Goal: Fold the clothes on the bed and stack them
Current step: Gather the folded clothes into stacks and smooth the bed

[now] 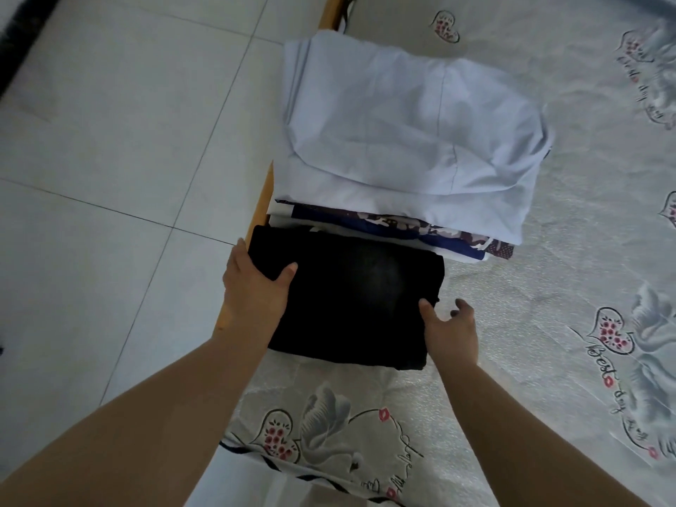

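Note:
A folded black garment (351,298) lies at the left edge of the bed. My left hand (252,287) grips its left side, thumb on top and fingers hidden beneath. My right hand (451,329) holds its right edge, thumb on the cloth and fingers spread at the side. Just beyond the black garment stands a stack of folded clothes: a pale blue garment (406,137) on top, and a dark blue and maroon patterned piece (402,228) showing under it.
The bed sheet (548,323) is pale grey with flower and heart prints and spreads to the right and near side. The wooden bed frame (261,210) runs along the left edge. A white tiled floor (120,148) lies to the left.

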